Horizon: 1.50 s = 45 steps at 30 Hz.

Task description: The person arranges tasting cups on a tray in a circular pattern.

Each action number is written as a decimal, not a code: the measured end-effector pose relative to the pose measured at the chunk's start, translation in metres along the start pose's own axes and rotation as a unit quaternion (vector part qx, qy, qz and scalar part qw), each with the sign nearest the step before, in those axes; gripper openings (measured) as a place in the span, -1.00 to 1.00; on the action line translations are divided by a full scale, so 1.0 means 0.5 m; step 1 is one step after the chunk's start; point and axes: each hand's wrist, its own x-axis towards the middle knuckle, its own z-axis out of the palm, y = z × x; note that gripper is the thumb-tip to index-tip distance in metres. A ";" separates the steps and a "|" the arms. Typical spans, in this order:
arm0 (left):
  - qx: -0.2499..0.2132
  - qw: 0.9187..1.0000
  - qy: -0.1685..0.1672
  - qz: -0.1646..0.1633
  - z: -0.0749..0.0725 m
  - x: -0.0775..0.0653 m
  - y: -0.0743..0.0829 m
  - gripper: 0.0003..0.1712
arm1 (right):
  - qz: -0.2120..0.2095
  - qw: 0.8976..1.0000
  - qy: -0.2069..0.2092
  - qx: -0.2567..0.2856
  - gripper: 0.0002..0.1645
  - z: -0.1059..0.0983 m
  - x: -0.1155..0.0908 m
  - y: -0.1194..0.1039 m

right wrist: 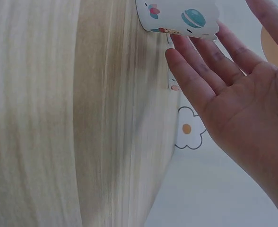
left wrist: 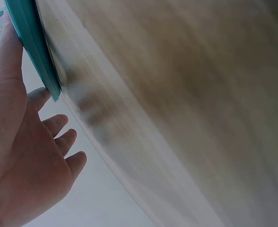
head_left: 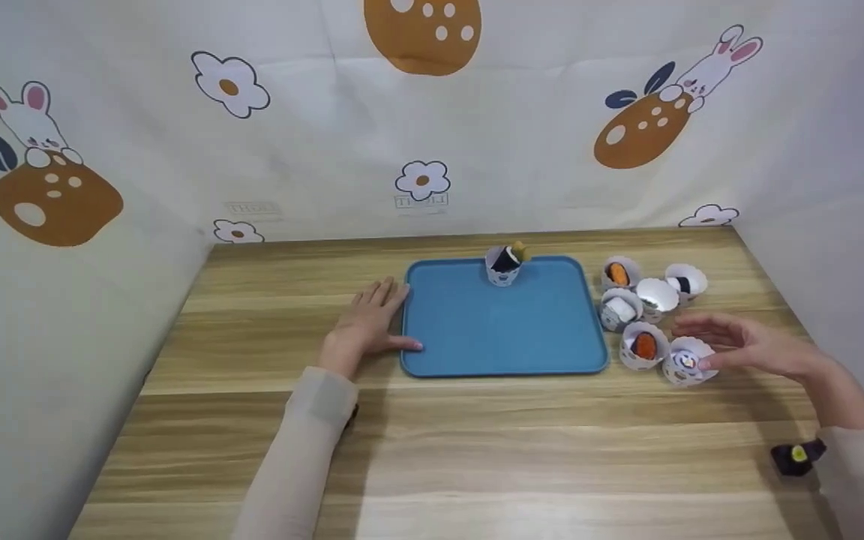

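My left hand (head_left: 363, 324) rests at the left edge of a blue tray (head_left: 469, 330), thumb over the rim and the other fingers stretched along the side. In the left wrist view the thumb lies along the tray's edge (left wrist: 32, 47). At the right, my right hand (head_left: 758, 349) reaches around the nearest white paper cup (head_left: 683, 375), which holds a round sushi roll piece. Its thumb overlaps the cup's rim in the head view, and its fingers are spread behind. In the right wrist view those fingers are extended beside a patterned cup (right wrist: 177, 16).
One paper cup (head_left: 503, 277) with a dark-wrapped sushi stands on the tray's back edge. Several more cups cluster right of the tray, one with orange-red sushi (head_left: 643, 346). A small dark sushi roll (head_left: 793, 459) lies by the right sleeve. Patterned cloth (head_left: 312, 150) hangs around the table.
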 end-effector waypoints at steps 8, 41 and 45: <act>0.002 1.000 0.003 -0.001 0.002 0.001 0.003 0.25 | 0.029 0.999 -0.002 -0.028 -0.25 0.005 -0.006 -0.001; -0.002 1.000 -0.003 -0.007 -0.003 -0.001 0.001 0.26 | 0.024 0.997 -0.023 -0.075 -0.23 0.023 -0.002 0.001; -0.004 1.000 -0.002 -0.008 -0.003 -0.001 0.002 0.25 | 0.029 0.996 -0.019 -0.076 -0.23 0.024 -0.004 0.001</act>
